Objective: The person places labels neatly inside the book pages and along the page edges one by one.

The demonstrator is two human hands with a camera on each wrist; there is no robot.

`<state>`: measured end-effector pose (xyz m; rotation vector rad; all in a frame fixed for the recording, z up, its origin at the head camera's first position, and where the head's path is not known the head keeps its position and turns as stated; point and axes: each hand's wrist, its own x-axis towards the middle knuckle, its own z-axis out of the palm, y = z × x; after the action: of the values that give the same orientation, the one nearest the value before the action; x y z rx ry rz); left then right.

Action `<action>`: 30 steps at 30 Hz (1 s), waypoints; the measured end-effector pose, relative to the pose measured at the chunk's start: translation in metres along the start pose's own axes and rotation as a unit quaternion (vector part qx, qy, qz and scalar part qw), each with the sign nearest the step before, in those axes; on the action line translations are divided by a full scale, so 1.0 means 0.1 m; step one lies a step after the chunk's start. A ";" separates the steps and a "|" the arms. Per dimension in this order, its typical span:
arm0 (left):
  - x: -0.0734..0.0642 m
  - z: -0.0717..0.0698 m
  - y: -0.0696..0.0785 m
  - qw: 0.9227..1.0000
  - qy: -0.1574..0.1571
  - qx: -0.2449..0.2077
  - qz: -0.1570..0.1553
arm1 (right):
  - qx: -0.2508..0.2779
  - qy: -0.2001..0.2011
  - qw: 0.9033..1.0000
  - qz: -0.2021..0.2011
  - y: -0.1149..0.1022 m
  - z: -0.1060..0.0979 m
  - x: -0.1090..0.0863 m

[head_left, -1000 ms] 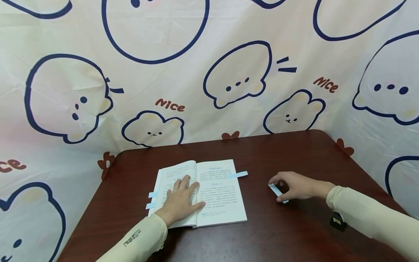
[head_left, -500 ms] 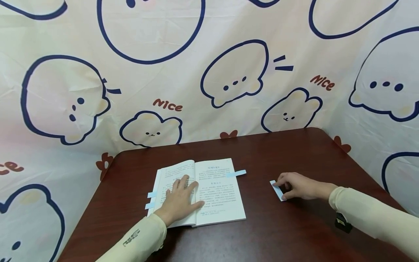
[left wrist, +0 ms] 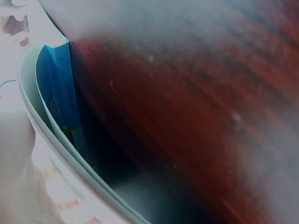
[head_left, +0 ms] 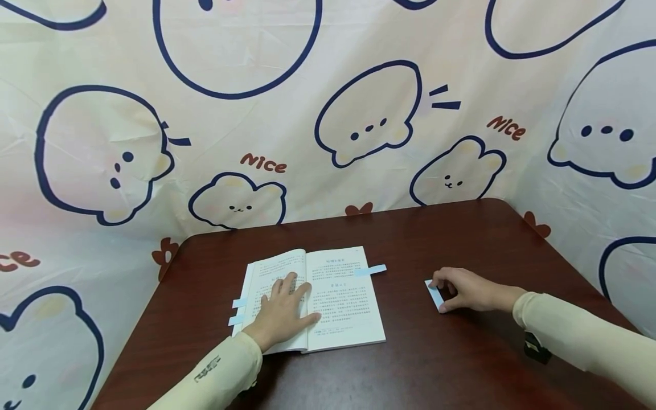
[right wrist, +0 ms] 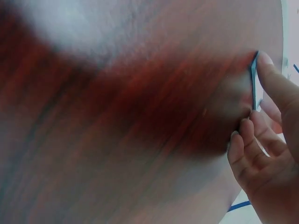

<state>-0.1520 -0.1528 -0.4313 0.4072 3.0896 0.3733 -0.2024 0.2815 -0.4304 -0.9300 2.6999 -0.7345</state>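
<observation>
The right hand (head_left: 468,289), thumb and fingers bent toward each other, pinches a light-blue strip (head_left: 434,295) to the right of the open book (head_left: 348,307), well apart from it. The left hand (head_left: 279,322) lies on the book with fingers spread, its thumb reaching onto the right page. One blue tab (head_left: 371,270) projects past the book's right edge, two blue markers (head_left: 238,303) past its left.
</observation>
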 end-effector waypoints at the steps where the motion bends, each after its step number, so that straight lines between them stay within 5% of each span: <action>1: 0.00 0.00 0.00 1.000 0.000 0.001 0.000 | 0.001 -0.003 1.000 -0.002 0.01 0.00 0.00; 24: 0.01 -0.01 -0.02 1.000 -0.008 -0.009 -0.004 | 0.122 -0.034 0.992 -0.015 0.04 -0.07 0.10; 30: 0.01 -0.01 -0.02 1.000 -0.016 -0.017 -0.007 | 0.050 -0.040 0.998 0.002 0.01 -0.09 0.12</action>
<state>-0.1537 -0.1552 -0.4307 0.3875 3.0493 0.4128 -0.2155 0.2781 -0.4237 -0.9089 2.5702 -0.8072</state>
